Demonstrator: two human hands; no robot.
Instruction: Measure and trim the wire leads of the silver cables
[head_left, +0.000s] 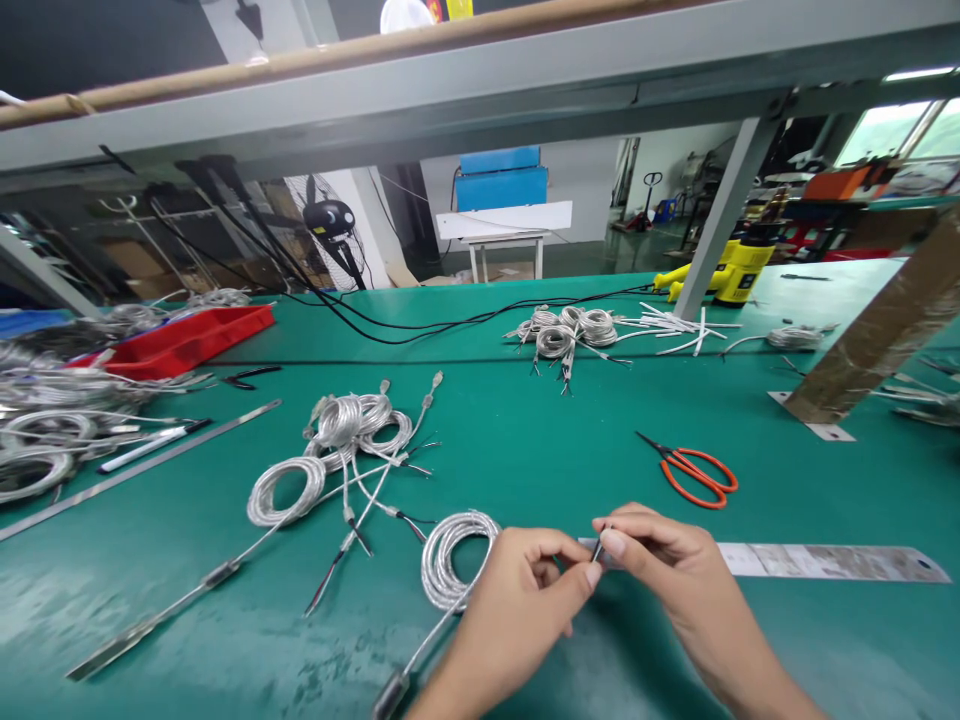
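Observation:
My left hand (529, 595) and my right hand (667, 570) meet at the front of the green table, both closed in a pinch. Between their fingertips are thin dark wires (598, 550), apparently the stripped end of a cable; the fingers hide most of it. A coiled clear-jacketed silver cable (442, 565) lies against my left hand, with a dark cylinder (391, 692) on its lead near the bottom edge. Behind my right hand a flat steel ruler (832, 562) rests on the table. Scissors with orange handles (701, 477) lie beyond it, their blades pointing away to the left.
Several coiled cables (341, 425) lie left of centre, more (562, 330) farther back beside white strips (679, 325). A red tray (187, 340), a marker (142, 450) and a long ruler (150, 470) are at left. Yellow heat guns (739, 270) stand behind a shelf post (724, 220).

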